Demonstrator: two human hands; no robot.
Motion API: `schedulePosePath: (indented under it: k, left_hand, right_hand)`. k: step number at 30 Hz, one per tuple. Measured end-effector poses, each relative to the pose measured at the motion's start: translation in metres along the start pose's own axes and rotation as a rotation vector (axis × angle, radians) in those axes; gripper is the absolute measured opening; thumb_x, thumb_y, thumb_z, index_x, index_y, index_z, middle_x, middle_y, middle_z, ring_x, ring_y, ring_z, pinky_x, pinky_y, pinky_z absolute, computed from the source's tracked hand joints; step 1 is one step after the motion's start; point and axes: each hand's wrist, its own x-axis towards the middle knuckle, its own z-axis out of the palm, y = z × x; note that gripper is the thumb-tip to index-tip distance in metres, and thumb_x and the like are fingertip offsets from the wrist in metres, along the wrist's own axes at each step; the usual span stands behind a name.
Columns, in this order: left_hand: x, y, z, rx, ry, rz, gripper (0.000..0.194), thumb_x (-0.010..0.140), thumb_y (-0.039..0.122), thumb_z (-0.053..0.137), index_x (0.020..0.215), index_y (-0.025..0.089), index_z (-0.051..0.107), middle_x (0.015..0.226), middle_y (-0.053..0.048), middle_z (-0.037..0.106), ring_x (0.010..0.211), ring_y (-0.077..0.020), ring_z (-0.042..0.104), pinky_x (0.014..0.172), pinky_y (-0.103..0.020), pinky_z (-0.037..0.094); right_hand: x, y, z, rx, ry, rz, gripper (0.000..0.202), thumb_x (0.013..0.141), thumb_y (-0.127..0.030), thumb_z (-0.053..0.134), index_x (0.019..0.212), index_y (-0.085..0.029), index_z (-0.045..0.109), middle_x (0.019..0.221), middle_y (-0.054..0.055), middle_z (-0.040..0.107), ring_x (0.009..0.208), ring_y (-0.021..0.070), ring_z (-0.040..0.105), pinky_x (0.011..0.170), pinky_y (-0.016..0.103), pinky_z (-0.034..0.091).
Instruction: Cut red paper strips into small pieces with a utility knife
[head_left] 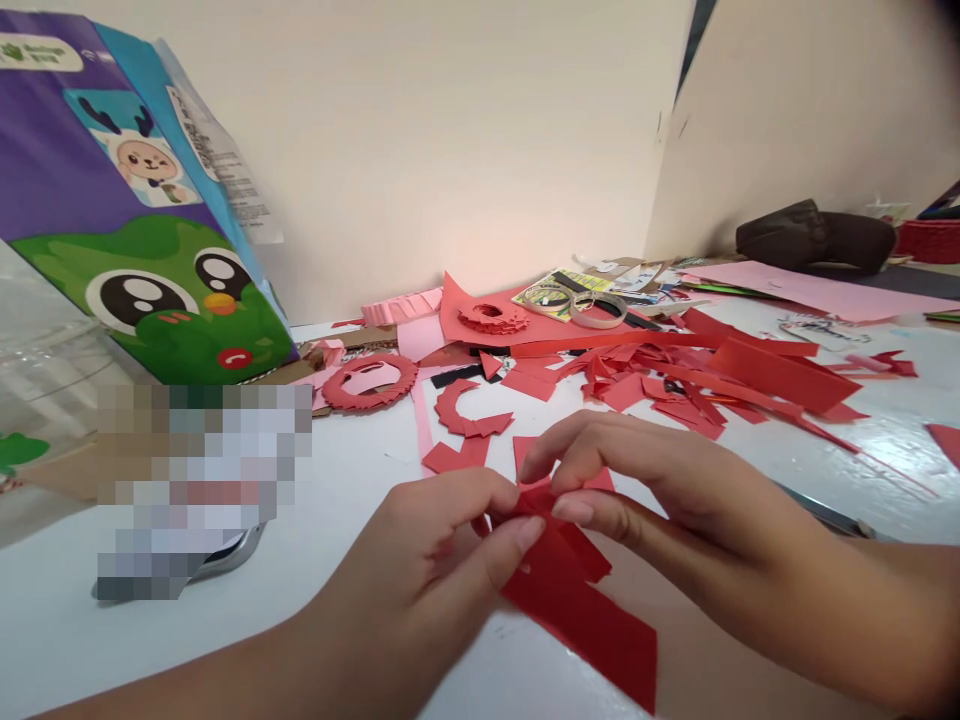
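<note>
Between the fingertips of my left hand [457, 540] and my right hand [637, 490] is a small piece of folded red paper [538, 496]. Both hands are closed in a pinch on it, and the fingers hide part of its shape. Right below them a larger red paper strip [592, 630] lies on the white table [360, 660]. Just beyond my hands rests a curved, unclosed chain of folded red paper [465, 412]. Farther left lies a full ring of folded red paper [371, 383].
A purple and green bag with an owl face [165, 270] stands at left, behind a blurred-out phone [232, 550]. Red paper scraps [652, 380] spread across the back. Two tape rolls [598, 310] lie near the wall. Pink sheets [825, 288] lie at far right.
</note>
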Motion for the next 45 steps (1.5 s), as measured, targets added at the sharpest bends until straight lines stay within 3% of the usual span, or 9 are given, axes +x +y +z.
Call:
schedulePosePath:
  k: [4,9,16,25,29,34,38,41,45]
  left_hand:
    - [-0.001,-0.0009,0.0001,-0.004,0.052,0.023,0.027,0.094,0.04,0.057,0.078,0.021,0.067,0.067,-0.001,0.061,0.071,-0.0194,0.06,0.064,-0.027,0.049]
    - [0.0004,0.0004,-0.0012,-0.056,0.064,0.031,0.014,0.093,0.034,0.061,0.085,0.025,0.067,0.077,0.002,0.068,0.07,-0.0151,0.061,0.063,-0.024,0.048]
    - [0.0015,-0.0006,-0.0006,-0.218,0.099,-0.074,0.01,0.09,0.037,0.068,0.087,0.028,0.064,0.089,0.003,0.069,0.077,-0.0154,0.067,0.061,-0.022,0.053]
    - [0.0012,-0.0032,0.0,-0.357,0.176,-0.046,0.011,0.087,0.032,0.074,0.092,0.037,0.065,0.081,0.01,0.064,0.063,-0.0063,0.054,0.055,-0.012,0.046]
    - [0.0011,-0.0025,-0.0002,-0.345,0.195,-0.063,0.014,0.085,0.033,0.075,0.094,0.035,0.064,0.078,0.009,0.064,0.063,-0.0075,0.056,0.054,-0.013,0.045]
    - [0.0008,0.0014,0.0046,-0.257,0.149,-0.047,0.004,0.087,0.03,0.071,0.09,0.029,0.069,0.079,0.004,0.069,0.073,-0.0147,0.067,0.066,-0.023,0.052]
    - [-0.0002,0.0012,0.0077,-0.206,0.117,0.044,0.01,0.091,0.024,0.063,0.085,0.028,0.071,0.077,0.003,0.07,0.071,-0.0147,0.065,0.067,-0.023,0.051]
    - [-0.0008,0.0003,0.0065,-0.138,0.093,0.036,0.013,0.091,0.03,0.062,0.083,0.023,0.07,0.073,0.001,0.069,0.067,-0.016,0.062,0.06,-0.024,0.049]
    - [0.0015,0.0056,0.0053,-0.136,0.181,0.043,0.022,0.087,0.042,0.064,0.087,0.021,0.07,0.067,-0.002,0.068,0.067,-0.0197,0.064,0.057,-0.026,0.05]
  right_hand:
    - [0.0002,0.0007,0.0004,0.043,-0.012,0.054,0.02,0.1,-0.022,0.048,0.084,-0.021,0.061,0.082,-0.002,0.066,0.076,0.0114,0.062,0.071,0.021,0.049]
    - [0.0026,0.0016,0.0014,0.0,-0.008,0.097,0.011,0.097,-0.021,0.055,0.088,-0.021,0.062,0.084,-0.002,0.067,0.076,0.0126,0.061,0.072,0.023,0.048]
    - [0.0017,0.004,0.0016,0.061,-0.021,0.01,0.023,0.102,-0.021,0.042,0.085,-0.02,0.058,0.08,-0.001,0.063,0.072,0.0115,0.059,0.068,0.021,0.048]
    - [0.0019,0.003,0.0016,-0.02,0.001,0.147,0.017,0.098,-0.022,0.05,0.083,-0.021,0.058,0.077,-0.003,0.062,0.07,0.0114,0.056,0.065,0.022,0.044]
    - [0.0019,0.0037,0.0008,-0.002,0.01,0.121,0.023,0.1,-0.023,0.047,0.079,-0.022,0.057,0.077,-0.003,0.063,0.071,0.0111,0.059,0.066,0.022,0.046]
    - [-0.001,0.0055,0.0015,-0.057,0.114,0.067,0.009,0.095,-0.029,0.059,0.099,-0.024,0.066,0.097,0.0,0.073,0.09,0.0158,0.066,0.079,0.026,0.05]
    - [-0.0042,0.0052,0.0025,-0.1,0.109,-0.044,0.004,0.092,-0.023,0.064,0.095,-0.023,0.066,0.092,-0.001,0.073,0.084,0.0144,0.067,0.077,0.025,0.051]
    - [-0.005,0.0038,0.003,-0.143,0.088,-0.096,0.003,0.091,-0.022,0.065,0.094,-0.022,0.065,0.089,-0.001,0.072,0.081,0.0138,0.067,0.075,0.024,0.052]
    - [-0.004,0.0031,0.0026,-0.17,0.143,-0.083,0.011,0.091,-0.026,0.065,0.102,-0.022,0.065,0.097,0.0,0.074,0.088,0.0145,0.068,0.079,0.024,0.053]
